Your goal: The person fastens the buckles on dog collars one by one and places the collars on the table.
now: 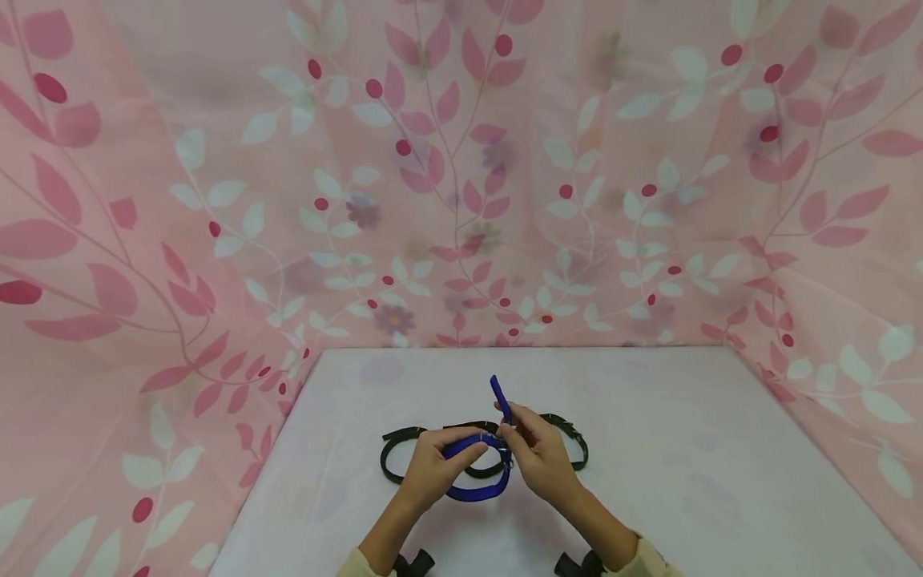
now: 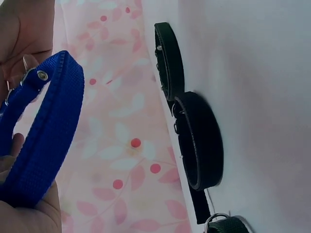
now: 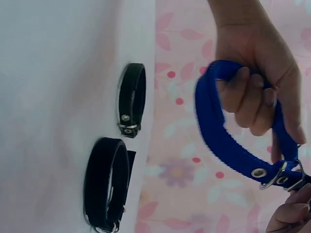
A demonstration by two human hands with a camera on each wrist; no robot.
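Note:
A blue webbing collar with metal eyelets and a buckle is held up in a loop above the table. My left hand grips the loop's left side, fingers curled through it in the right wrist view. At the buckle end, my right hand pinches the strap, whose free tail sticks upward. The metal buckle and an eyelet show beside the right fingertips. The blue band looks wide and ribbed in the left wrist view.
Behind the hands, dark collars lie on the white table: one at left, a black one in the middle, and a dark green one at right. Pink floral cloth hangs around the back and sides.

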